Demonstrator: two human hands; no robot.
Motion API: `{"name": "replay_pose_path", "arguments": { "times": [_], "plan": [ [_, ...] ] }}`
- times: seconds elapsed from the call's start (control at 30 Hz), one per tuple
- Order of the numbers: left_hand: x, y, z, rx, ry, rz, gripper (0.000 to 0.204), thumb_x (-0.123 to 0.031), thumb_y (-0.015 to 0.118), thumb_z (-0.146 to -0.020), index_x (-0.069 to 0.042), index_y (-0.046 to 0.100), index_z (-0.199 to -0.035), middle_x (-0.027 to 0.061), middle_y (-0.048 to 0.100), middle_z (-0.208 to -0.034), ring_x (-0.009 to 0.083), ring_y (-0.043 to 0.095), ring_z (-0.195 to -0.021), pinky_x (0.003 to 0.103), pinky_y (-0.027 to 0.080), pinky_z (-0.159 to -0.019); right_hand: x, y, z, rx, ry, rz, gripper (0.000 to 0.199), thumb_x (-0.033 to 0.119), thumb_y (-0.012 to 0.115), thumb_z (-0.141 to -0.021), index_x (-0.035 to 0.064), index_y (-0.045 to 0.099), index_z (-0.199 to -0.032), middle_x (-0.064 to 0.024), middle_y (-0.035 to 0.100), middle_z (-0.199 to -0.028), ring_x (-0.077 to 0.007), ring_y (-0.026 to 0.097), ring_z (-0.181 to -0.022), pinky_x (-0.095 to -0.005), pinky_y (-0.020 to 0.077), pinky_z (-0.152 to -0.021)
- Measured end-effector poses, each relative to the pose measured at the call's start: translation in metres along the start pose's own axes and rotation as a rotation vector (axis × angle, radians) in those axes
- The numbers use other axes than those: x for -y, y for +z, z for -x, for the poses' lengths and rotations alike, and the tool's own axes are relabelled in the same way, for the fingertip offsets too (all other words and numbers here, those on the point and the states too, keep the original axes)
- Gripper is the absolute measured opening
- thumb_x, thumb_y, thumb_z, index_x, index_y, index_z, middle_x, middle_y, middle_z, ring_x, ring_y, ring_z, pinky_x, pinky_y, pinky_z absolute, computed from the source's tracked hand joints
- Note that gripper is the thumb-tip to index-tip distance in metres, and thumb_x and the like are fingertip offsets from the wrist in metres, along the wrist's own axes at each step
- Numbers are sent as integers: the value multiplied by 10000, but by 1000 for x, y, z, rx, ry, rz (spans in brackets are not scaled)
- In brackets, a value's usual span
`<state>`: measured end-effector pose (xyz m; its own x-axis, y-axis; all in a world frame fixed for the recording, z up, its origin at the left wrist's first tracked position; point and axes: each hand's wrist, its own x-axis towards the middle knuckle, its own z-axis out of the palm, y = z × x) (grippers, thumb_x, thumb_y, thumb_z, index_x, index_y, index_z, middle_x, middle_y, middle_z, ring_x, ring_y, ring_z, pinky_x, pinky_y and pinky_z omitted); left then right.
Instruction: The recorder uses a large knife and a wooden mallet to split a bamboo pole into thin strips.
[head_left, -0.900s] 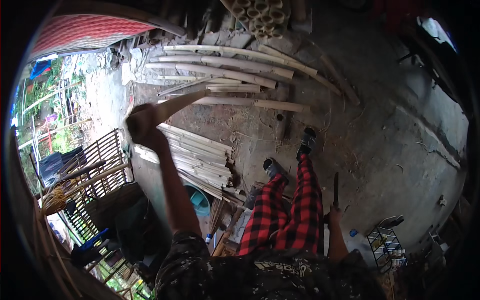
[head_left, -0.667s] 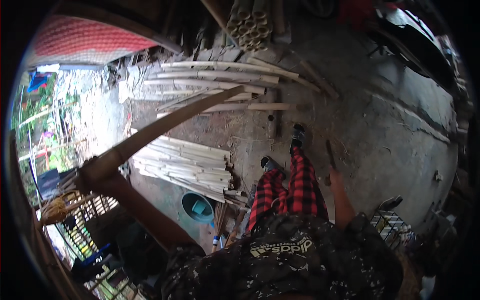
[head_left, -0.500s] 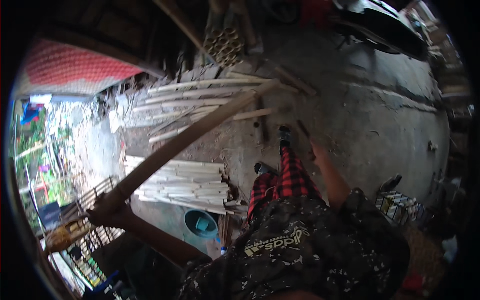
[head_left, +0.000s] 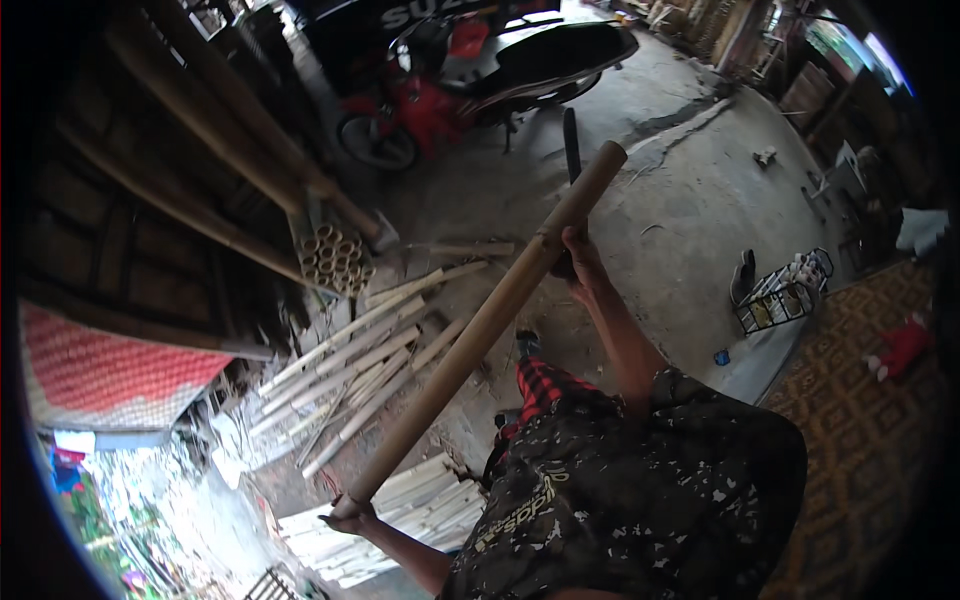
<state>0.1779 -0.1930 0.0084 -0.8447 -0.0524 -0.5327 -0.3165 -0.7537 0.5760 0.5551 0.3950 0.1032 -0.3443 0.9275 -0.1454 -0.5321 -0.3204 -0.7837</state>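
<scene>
A long, smooth bamboo pole [head_left: 480, 340] slants across my front, from low on the left to high on the right. My left hand [head_left: 350, 513] grips its lower end. My right hand [head_left: 583, 265] is up near the other end, closed round the handle of a knife, and touches or nearly touches the pole. The knife's long dark blade [head_left: 571, 145] points away from me and shows beyond the pole; its handle is mostly hidden by the hand and the bamboo.
Split bamboo strips [head_left: 350, 375] lie on the concrete floor, with a second pile of pale strips [head_left: 400, 520] nearer me. A bundle of bamboo tubes [head_left: 335, 260] stands far left. A red motorcycle [head_left: 440, 105] is parked ahead. At right are a wire basket [head_left: 785, 300] and a patterned mat [head_left: 850, 420].
My view has turned to the right. The bamboo pole now lies closer across my body, and my right hand has risen with the knife from beside my leg to the pole's upper part.
</scene>
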Motion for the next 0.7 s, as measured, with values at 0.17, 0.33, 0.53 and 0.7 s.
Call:
{"name": "replay_pose_path", "arguments": {
  "times": [0.17,0.33,0.53,0.7],
  "plan": [
    [86,-24,-62,84,-137,-618,806,-668,564,-910,-137,445,-1504,115,493,-1476,302,455,-1362,504,379,-1132,56,33,17,-98,-67,-14,629,334,908,-777,76,587,-1253,-24,648,-1062,-150,652,-977,-333,547,-841],
    [236,188,88,773,-187,-754,661,-412,515,-1029,-152,294,-1595,90,448,-1559,272,434,-1421,437,303,-1177,36,21,12,-111,-161,261,627,134,913,-729,53,584,-1257,-46,667,-1110,-163,652,-1035,-333,551,-909],
    [305,403,330,1723,196,-854,909,-260,825,-818,-86,333,-1562,186,480,-1518,304,462,-1411,459,385,-1158,20,30,15,123,-50,230,729,60,939,-651,45,563,-1276,-77,659,-1191,-185,649,-1087,-354,560,-955],
    [353,414,356,1692,153,-989,537,-135,838,-784,-32,560,-1232,86,675,-1078,185,653,-993,379,545,-880,-6,-3,-12,66,-110,494,784,116,952,-655,20,527,-1306,-118,674,-1218,-216,663,-1101,-377,558,-962]
  ]
}}
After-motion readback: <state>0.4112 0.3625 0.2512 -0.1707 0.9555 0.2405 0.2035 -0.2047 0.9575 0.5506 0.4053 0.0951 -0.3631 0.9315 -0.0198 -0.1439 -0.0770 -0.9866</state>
